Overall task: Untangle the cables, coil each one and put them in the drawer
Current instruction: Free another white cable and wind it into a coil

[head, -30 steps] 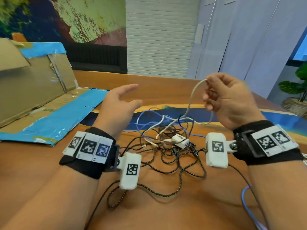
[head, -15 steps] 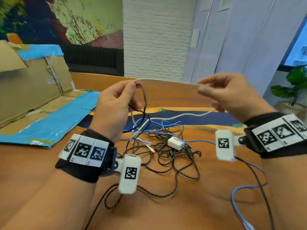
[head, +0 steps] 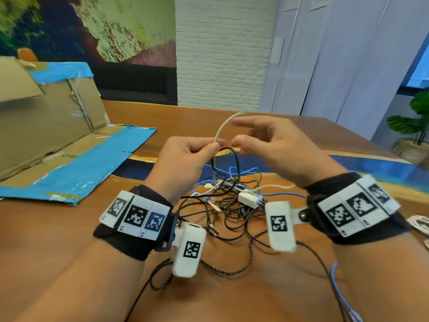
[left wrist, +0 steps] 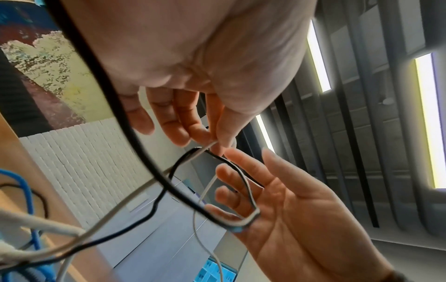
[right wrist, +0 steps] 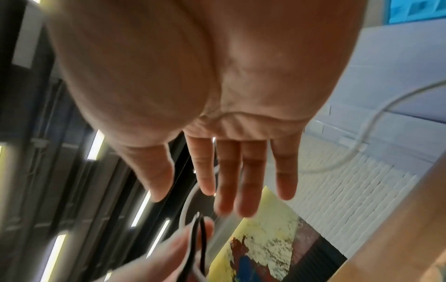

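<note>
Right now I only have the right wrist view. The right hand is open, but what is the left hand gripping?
Observer: The left hand pinches the white cable between thumb and finger.
Operator: Is the rest of that cable free?
Observer: No. It drops from the pinch into the tangle on the table.
Operator: Anything bulky in the tangle?
Observer: A white charger lies in it.
</note>
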